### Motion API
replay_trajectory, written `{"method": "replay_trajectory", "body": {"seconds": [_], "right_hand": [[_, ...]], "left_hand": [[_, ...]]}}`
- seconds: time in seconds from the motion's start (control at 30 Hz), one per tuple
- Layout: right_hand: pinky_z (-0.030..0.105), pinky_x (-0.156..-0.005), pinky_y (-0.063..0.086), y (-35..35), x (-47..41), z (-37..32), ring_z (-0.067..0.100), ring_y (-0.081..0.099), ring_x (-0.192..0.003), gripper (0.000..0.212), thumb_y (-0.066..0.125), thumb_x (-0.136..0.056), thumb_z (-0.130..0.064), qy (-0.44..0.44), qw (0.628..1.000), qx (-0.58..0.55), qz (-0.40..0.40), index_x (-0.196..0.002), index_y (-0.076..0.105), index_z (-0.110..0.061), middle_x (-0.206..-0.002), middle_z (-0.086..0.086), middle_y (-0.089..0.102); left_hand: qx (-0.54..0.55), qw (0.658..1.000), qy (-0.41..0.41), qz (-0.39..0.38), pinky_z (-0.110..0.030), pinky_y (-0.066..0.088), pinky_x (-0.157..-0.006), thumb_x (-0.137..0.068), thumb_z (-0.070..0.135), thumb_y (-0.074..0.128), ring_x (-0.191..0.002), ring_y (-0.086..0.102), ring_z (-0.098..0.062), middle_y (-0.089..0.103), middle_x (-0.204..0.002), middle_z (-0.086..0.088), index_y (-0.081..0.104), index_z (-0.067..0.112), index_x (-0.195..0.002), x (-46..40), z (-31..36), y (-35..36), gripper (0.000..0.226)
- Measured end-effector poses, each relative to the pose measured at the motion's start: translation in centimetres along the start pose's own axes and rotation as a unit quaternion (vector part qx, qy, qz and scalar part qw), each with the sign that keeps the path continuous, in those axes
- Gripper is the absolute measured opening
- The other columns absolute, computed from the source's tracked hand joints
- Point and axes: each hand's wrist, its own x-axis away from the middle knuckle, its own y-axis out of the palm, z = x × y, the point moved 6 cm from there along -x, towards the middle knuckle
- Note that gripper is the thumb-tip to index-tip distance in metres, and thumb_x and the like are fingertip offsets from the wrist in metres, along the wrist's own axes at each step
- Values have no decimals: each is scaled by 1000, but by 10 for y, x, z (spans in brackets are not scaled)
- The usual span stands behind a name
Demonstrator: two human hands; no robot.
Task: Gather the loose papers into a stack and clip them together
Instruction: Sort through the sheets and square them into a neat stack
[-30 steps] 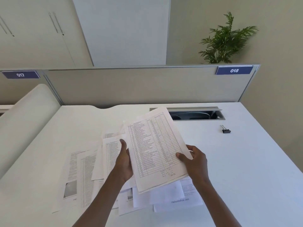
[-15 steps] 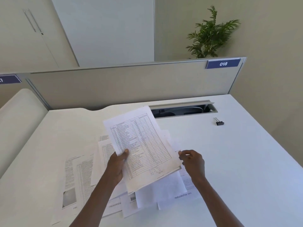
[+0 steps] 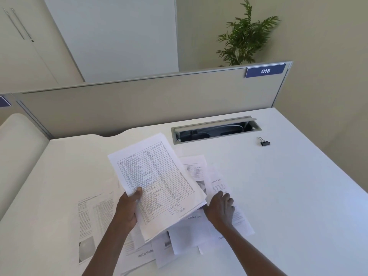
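My left hand (image 3: 128, 209) grips a small bundle of papers (image 3: 159, 182) by its left edge, lifted and tilted above the desk; the top sheet is a printed table. My right hand (image 3: 221, 208) rests with curled fingers on a loose printed sheet (image 3: 220, 184) lying on the desk, just right of the bundle. Several more loose sheets (image 3: 95, 218) lie spread under and left of my hands. A black binder clip (image 3: 264, 142) sits alone at the far right of the white desk (image 3: 288, 206).
An open cable tray slot (image 3: 216, 129) is cut into the desk behind the papers. A beige partition (image 3: 139, 104) with a blue "018" label closes the back. A potted plant (image 3: 246, 34) stands beyond it. A curved white surface lies to the left.
My right hand let go of the bundle's right edge and dropped onto a sheet on the desk. My left hand keeps the bundle, which has shifted left.
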Motion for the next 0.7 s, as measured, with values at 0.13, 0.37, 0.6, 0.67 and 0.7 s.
{"method": "replay_trajectory", "body": {"seconds": [0.13,0.37,0.6,0.67,0.7], "right_hand": [[39,-84,46,4,-3,-9,30,49,-110,62,63,-81,-52,21,998,57,12,-119,50,-5,-117,11,52],[33,-82,50,2,-13,-12,28,54,-109,65,74,-73,-51,57,996,74,-6,-116,51,-8,-117,12,57],[40,-91,49,6,-20,-9,31,55,-117,71,85,-66,-35,107,992,-36,-58,-121,49,-6,-124,12,58],[42,-92,49,8,-22,-7,31,56,-118,71,87,-63,-31,119,988,-73,-72,-120,51,-7,-123,10,59],[42,-90,50,8,-23,-6,31,57,-116,67,87,-61,-28,122,986,-86,-77,-117,55,-8,-120,10,61]], "left_hand": [[3,1000,3,2,-28,59,-66,-98,5,53,-88,74,-12,79,-94,6,66,24,-109,1,3,-6,25],[7,1000,-3,10,-40,53,-90,-97,4,56,-102,70,-21,77,-104,1,66,21,-116,-2,5,-18,27],[7,1000,-12,15,-39,54,-86,-97,5,56,-107,67,-26,72,-116,-8,61,14,-129,-7,6,-27,33],[6,1000,-12,19,-40,54,-88,-97,6,57,-107,67,-27,72,-117,-8,62,14,-128,-7,7,-30,33],[5,1000,-13,21,-41,54,-89,-96,6,58,-108,67,-28,72,-118,-9,62,14,-128,-7,7,-32,33]]}}
